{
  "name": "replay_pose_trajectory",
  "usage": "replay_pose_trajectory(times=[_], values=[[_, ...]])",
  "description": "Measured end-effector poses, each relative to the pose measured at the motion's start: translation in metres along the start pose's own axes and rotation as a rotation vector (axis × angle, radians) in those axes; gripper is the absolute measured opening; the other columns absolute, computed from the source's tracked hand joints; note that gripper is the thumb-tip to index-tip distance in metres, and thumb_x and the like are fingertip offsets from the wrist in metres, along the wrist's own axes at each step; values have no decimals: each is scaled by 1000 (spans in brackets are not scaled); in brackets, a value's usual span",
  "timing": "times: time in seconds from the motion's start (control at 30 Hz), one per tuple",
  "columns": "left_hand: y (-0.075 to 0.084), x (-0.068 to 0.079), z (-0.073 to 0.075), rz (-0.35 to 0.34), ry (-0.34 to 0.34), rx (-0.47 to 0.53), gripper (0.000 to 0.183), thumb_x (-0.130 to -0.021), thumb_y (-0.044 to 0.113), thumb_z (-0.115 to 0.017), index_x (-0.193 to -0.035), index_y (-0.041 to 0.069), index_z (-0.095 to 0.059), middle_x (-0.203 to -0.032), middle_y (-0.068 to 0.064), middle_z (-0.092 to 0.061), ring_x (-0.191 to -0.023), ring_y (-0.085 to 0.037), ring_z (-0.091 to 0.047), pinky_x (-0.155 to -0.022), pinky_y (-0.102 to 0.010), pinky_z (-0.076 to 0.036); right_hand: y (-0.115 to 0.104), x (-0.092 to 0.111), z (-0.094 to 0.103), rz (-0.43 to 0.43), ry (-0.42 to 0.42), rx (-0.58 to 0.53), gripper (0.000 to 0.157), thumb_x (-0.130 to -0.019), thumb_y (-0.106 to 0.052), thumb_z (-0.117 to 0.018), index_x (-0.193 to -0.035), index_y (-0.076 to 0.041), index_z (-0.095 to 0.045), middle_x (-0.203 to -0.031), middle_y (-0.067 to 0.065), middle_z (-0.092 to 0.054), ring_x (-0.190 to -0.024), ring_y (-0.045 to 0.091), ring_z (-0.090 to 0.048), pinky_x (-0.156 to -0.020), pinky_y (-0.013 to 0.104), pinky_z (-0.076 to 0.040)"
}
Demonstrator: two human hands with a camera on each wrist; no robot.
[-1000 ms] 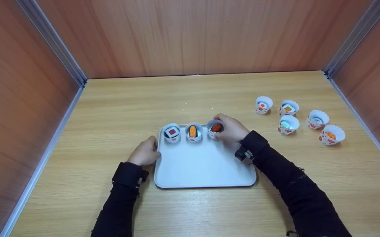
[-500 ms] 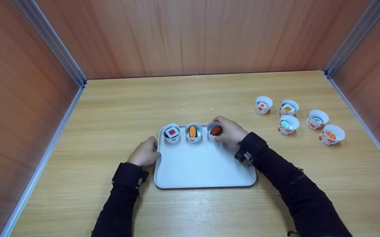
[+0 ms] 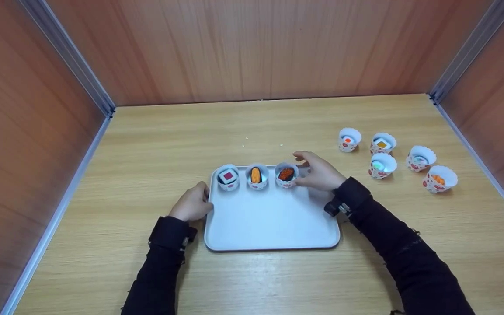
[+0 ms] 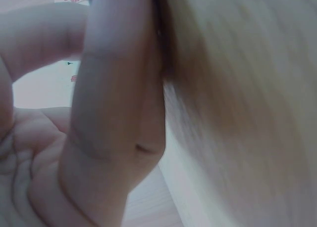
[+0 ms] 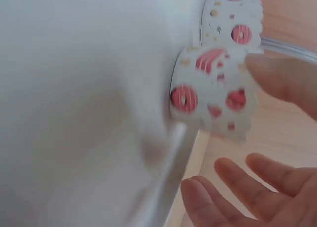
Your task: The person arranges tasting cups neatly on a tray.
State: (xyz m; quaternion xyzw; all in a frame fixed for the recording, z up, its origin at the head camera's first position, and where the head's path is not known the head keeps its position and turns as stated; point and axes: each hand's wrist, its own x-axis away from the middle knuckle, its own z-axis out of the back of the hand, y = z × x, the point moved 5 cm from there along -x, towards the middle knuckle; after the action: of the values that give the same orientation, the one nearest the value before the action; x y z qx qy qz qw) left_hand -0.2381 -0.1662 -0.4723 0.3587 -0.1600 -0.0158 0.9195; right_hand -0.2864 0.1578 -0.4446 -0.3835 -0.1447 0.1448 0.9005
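A white rectangular tray point(image 3: 273, 221) lies on the table, with three paper cups in a row along its far edge. My left hand point(image 3: 190, 202) grips the tray's left rim, thumb over the top. At the row's right end, a cup point(image 3: 285, 184) holds a reddish-brown topped piece like toy sushi point(image 3: 286, 174). Just right of that cup, my right hand point(image 3: 321, 173) has its fingers spread; in the right wrist view the thumb is at the patterned cup's point(image 5: 213, 91) rim, fingers apart from it. The middle cup point(image 3: 257, 185) contains an orange-topped piece, the left cup point(image 3: 228, 186) a white square with a red centre.
Several more patterned cups with small pieces stand to the right of the tray, among them a near one point(image 3: 437, 183) and a far one point(image 3: 349, 142). White crumbs point(image 3: 281, 145) dot the table beyond the tray. Wooden walls point(image 3: 260, 52) enclose the back and sides.
My right hand has let go of the right-end cup, spreading its fingers and drawing back slightly to the right. The cup stays on the tray; my left hand has not moved.
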Motion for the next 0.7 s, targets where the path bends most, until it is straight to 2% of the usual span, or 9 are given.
replay_pose_trajectory(times=[0.07, 0.17, 0.33, 0.57, 0.7], values=[[0, 0, 0, 2, -1, 1, 18, -83, 0, -56, -99, 1, -47, -77, -5, -49, -60, -17, -50, -51, -25, -40, 5, 5, 8, 1, 34, -13, 83, -83, -20, -76, -151, -6, -30, -150, 18, -39, -135, 39, -41, -110, 51, -38], [0, 0, 0, -2, 6, -10, 18, -82, 0, -56, -99, 1, -48, -76, -5, -49, -60, -17, -50, -51, -25, -40, 12, 14, 22, 54, 112, -29, 80, -85, -21, -75, -150, -4, -31, -149, 20, -39, -136, 41, -38, -111, 53, -36], [0, 0, 0, -7, 12, -27, 19, -81, 1, -55, -98, 1, -48, -77, -4, -48, -60, -16, -51, -51, -25, -40, 23, 29, 47, 139, 284, 2, 80, -84, -22, -76, -148, -1, -34, -148, 22, -38, -137, 40, -36, -111, 54, -35], [1, 1, 0, 23, 0, -20, 19, -82, 0, -55, -100, 1, -47, -78, -5, -49, -62, -18, -52, -51, -25, -41, 50, 51, 79, 96, 445, 90, 90, -80, -31, -80, -150, -4, -32, -153, 24, -32, -143, 44, -26, -113, 62, -25], [1, 2, 0, 21, 3, -19, 19, -83, 0, -56, -100, 1, -48, -79, -6, -50, -64, -18, -52, -52, -25, -41, 68, 63, 94, 31, 489, 121, 99, -76, -37, -82, -152, -5, -27, -155, 26, -25, -143, 46, -24, -111, 65, -26]])
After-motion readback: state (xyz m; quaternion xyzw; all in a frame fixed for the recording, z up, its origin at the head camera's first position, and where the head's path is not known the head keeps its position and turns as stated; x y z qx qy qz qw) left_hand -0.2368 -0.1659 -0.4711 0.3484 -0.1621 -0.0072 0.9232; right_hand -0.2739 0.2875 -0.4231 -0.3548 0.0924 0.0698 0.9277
